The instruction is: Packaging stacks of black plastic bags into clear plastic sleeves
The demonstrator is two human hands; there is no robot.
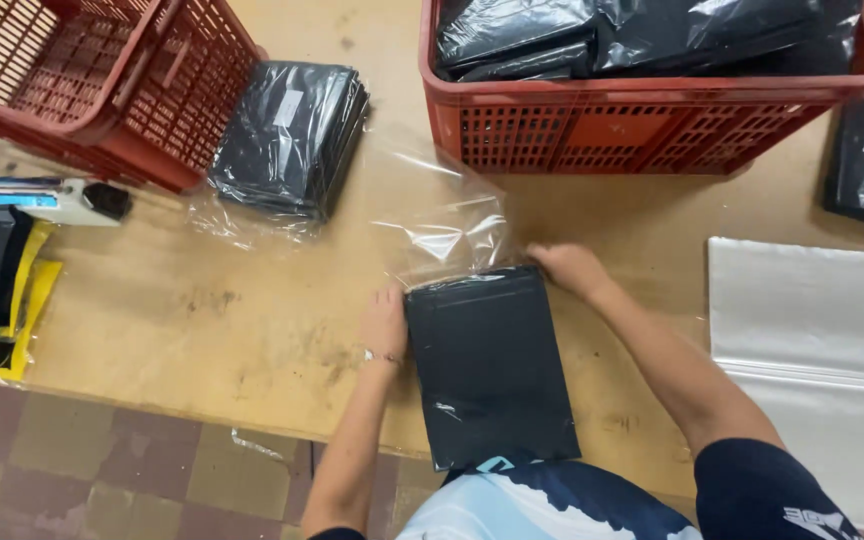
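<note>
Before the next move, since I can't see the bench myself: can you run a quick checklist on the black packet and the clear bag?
1. Both hands on the work: ok. Left hand at the black packet's left edge, right hand at its top right corner.
2. Packet lies flat on the table: ok.
3. Clear bag lies just beyond the packet's far end: ok.
4. Bag mouth open around the packet's end: cannot tell, the film is crumpled and see-through.
5. Room ahead of the bag: not ok, the red crate stands close behind it.
</note>
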